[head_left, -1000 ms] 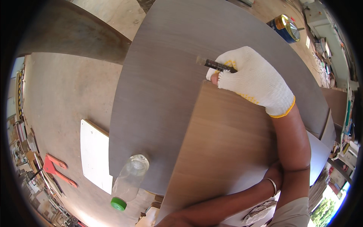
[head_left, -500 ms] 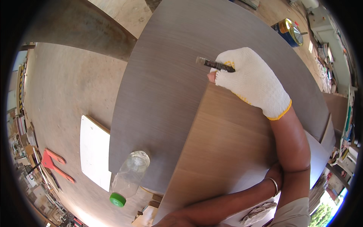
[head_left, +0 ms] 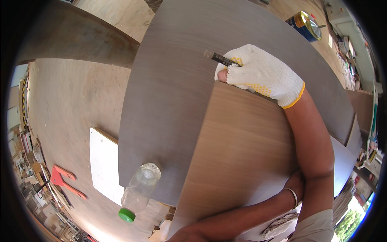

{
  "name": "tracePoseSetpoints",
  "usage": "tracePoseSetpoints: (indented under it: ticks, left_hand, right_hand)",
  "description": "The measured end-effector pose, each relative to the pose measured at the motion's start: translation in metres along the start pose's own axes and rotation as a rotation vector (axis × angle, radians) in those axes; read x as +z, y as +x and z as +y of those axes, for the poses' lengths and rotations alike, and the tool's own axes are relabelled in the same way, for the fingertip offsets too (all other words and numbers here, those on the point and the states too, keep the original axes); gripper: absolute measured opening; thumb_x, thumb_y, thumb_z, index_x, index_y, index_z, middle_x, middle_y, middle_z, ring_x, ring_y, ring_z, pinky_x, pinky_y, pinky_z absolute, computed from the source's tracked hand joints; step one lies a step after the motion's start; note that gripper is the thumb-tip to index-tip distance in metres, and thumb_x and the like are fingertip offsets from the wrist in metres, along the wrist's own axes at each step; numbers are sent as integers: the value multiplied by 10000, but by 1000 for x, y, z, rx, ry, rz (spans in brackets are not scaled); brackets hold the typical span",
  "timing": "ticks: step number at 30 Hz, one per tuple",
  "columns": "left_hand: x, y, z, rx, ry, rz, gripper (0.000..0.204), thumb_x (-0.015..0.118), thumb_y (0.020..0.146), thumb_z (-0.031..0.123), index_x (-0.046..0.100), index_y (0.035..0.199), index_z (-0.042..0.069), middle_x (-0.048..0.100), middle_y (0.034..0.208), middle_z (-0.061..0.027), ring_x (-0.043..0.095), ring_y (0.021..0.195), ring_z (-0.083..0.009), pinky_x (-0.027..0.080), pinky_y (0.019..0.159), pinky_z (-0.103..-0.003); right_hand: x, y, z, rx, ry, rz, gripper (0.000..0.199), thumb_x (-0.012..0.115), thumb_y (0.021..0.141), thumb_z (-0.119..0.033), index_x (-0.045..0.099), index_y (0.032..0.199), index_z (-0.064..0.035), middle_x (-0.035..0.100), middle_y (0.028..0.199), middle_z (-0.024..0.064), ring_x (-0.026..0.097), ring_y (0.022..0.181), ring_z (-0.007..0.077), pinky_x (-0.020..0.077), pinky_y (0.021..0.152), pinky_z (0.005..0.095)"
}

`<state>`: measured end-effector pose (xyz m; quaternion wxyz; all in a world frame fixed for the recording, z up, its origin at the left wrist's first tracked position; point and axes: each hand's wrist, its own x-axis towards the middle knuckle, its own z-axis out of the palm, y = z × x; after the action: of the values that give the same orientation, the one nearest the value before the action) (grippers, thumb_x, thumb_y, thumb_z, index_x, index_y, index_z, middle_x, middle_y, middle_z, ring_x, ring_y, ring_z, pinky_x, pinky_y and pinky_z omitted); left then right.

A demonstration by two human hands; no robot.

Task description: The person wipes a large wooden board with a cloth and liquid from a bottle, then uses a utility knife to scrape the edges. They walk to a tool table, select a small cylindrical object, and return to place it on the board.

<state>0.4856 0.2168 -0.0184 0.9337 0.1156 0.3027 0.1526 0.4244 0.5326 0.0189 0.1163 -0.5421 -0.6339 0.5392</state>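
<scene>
My right hand [head_left: 258, 72], in a white knitted glove with yellow grip dots, is closed around a dark pen [head_left: 224, 59]. One pale, see-through end of the pen points to the far left. The bare thumb tip shows at the corner of a brown wood-grain board [head_left: 238, 137], and the hand rests along that board's far edge. Below it lies a larger grey-brown panel [head_left: 169, 88]. My left arm crosses under the right elbow; of my left hand [head_left: 297, 182] only a part shows beyond a bangle, its fingers hidden by the right arm.
A clear plastic bottle [head_left: 140, 187] with a green cap lies at the panel's near left. Left of it are a white board [head_left: 104, 163] and, on the floor, a red-orange tool [head_left: 66, 180]. A metal can [head_left: 305, 26] stands at the far right. A large brown beam [head_left: 76, 38] lies far left.
The view has shifted a little. My right hand has turned at the wrist, showing more yellow dots and the board's far edge beneath it. The pen, still held, tilts more steeply.
</scene>
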Motion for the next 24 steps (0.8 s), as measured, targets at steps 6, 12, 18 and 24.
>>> tracePoseSetpoints:
  ticks: [6,12,18,24]
  left_hand:
    - [-3,9,-32,221,557,-35,295,383,1047,76,595,1234,-7,644,1306,-192,575,1112,-219,432,1036,-370]
    - [-1,-10,31,95,957,-108,282,427,999,68,625,1195,23,640,1300,-209,605,1178,-273,450,1015,-376]
    - [-3,-3,18,272,1459,-154,300,458,941,67,651,1171,60,641,1279,-210,585,1202,-311,440,1030,-370]
    - [-5,-5,8,480,1472,-63,307,493,890,94,689,1125,66,679,1226,-182,597,1183,-293,432,1040,-366]
  right_hand:
    - [10,5,9,-92,67,-22,323,715,829,-325,703,842,-2,585,650,45,521,623,119,410,579,320]
    - [3,6,10,-4,161,-73,288,730,828,-303,710,855,-17,549,638,-5,481,605,86,380,557,288]
    - [0,6,7,20,313,-123,379,658,936,-370,705,959,6,535,640,-29,467,595,64,371,581,252]
    - [0,28,40,-299,1272,-231,670,454,1027,-530,595,1281,74,713,1063,234,692,935,333,545,850,429]
